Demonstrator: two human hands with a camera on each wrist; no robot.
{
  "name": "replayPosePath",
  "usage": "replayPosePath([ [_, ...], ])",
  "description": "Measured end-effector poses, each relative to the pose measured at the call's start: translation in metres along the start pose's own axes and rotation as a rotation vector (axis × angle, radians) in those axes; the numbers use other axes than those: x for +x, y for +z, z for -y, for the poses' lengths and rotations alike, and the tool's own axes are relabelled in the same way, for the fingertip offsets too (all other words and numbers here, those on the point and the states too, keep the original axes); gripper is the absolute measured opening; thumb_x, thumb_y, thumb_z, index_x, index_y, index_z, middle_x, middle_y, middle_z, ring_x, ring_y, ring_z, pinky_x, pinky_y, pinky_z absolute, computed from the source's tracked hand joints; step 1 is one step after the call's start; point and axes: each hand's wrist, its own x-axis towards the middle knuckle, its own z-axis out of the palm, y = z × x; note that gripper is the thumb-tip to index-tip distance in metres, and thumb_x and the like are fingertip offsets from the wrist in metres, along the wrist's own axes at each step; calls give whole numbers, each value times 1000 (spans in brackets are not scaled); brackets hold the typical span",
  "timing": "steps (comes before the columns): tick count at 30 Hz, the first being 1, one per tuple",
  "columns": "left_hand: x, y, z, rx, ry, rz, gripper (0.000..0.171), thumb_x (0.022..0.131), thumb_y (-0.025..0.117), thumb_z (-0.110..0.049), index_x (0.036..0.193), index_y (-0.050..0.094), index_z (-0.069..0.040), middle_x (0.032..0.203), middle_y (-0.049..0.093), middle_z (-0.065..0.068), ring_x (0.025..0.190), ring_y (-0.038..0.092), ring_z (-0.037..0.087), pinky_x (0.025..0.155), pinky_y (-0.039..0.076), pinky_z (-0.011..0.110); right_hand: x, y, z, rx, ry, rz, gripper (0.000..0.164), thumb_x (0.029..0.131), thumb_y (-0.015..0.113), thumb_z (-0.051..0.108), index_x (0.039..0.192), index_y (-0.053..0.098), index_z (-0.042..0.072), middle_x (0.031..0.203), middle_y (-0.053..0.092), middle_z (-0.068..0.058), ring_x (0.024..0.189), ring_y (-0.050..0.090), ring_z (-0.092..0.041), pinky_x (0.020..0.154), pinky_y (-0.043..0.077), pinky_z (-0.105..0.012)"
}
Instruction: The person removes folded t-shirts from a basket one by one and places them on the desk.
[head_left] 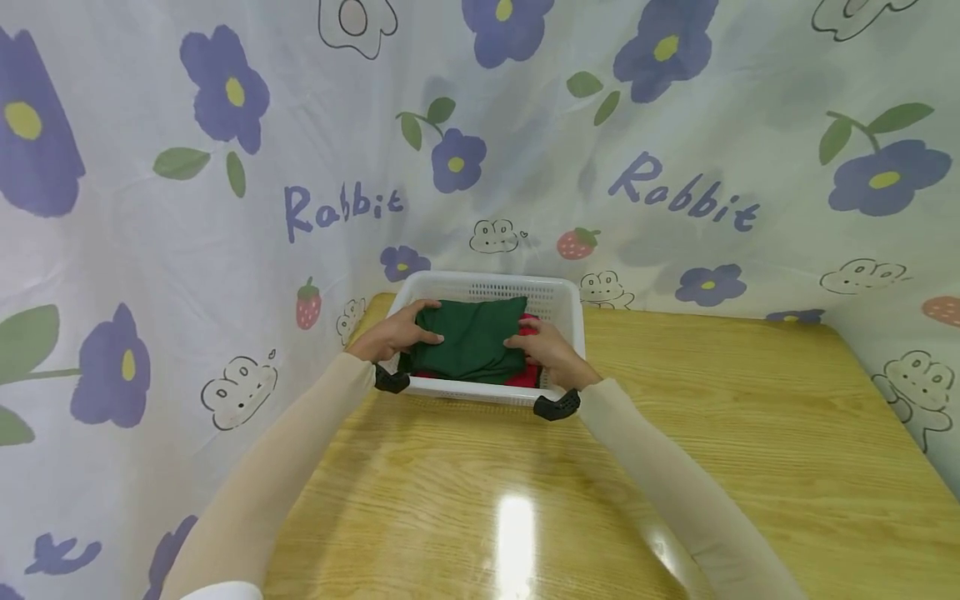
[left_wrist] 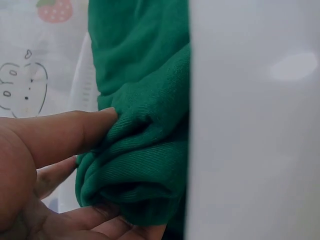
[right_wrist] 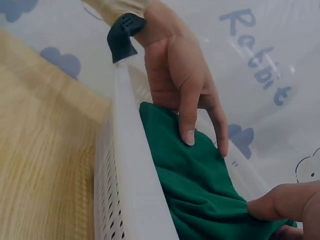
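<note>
A folded dark green cloth (head_left: pixel 472 337) lies in a white plastic basket (head_left: pixel 465 389), on top of red fabric (head_left: pixel 525 379). Its exact kind cannot be told. My left hand (head_left: pixel 399 329) holds the left end; in the left wrist view the thumb (left_wrist: pixel 95 127) presses on the fold while the other fingers reach beneath the layers. At the opposite end, my right hand (head_left: pixel 551 346) pinches the cloth's right edge. In the right wrist view that hand's thumb (right_wrist: pixel 275 202) rests on the green fabric, its other fingers mostly hidden.
The basket stands on a wood-grain table (head_left: pixel 712 433) near its back left. A white curtain (head_left: pixel 525 133) printed with flowers, rabbits and lettering hangs behind and at the sides. Black straps (head_left: pixel 557 406) at both wrists sit close to the basket's front rim.
</note>
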Motion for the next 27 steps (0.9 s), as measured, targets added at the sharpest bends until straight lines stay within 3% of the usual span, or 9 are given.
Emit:
replayPosePath([
  [4,0,-2,1,25,4,8,72,100,69,-11,161,32,-22,163,22,20,97,56,27,80,49,40,2,2,-2,-58,-53,-5,65,98,70,23,156,42,10,154,43,-15,131,49,-33,110,43,-46],
  [8,1,-2,4,68,15,19,67,101,68,-14,159,37,-23,155,32,20,62,38,16,62,40,34,6,5,-4,-43,-80,-3,70,98,72,22,155,34,6,156,38,-17,136,43,-33,113,38,-48],
  [11,2,-1,5,97,12,25,62,102,67,-14,157,41,-22,150,37,20,60,32,17,62,39,35,9,7,-4,3,-100,-5,80,98,71,15,159,19,13,161,26,-20,144,35,-37,117,33,-52],
  [13,2,0,4,133,13,19,60,101,68,-14,156,42,-19,153,36,20,73,44,18,72,43,36,10,7,-5,-8,-126,0,83,99,70,12,161,16,18,165,21,-19,148,30,-38,118,31,-54],
  [16,0,5,-1,210,27,15,60,102,67,-15,156,41,-14,160,30,20,107,52,30,93,46,45,11,6,-5,-65,-156,30,73,100,69,11,160,28,20,166,22,-14,145,36,-35,115,35,-53],
  [18,-2,8,-4,277,45,15,61,102,66,-16,157,40,-11,164,26,19,135,43,35,107,41,51,11,6,-6,-105,-162,55,61,101,68,13,155,41,15,163,30,-13,137,45,-33,111,41,-49],
  [20,-4,11,-7,328,59,14,61,103,65,-17,157,38,-10,164,26,21,141,39,40,111,39,54,10,6,-6,-123,-152,65,53,101,69,14,150,49,12,159,36,-12,127,52,-30,106,45,-46],
  [23,-4,13,-8,392,79,-9,61,102,66,-20,156,40,-9,161,33,21,131,48,34,102,45,48,10,6,-7,-137,-153,53,49,100,69,15,146,53,10,157,38,-13,123,52,-28,103,47,-44],
  [27,-3,10,-5,380,68,-35,60,100,70,-21,155,44,-14,132,58,18,73,51,20,67,45,37,10,7,-9,-157,-168,32,48,99,70,15,144,55,11,157,37,-13,125,47,-29,104,45,-45],
])
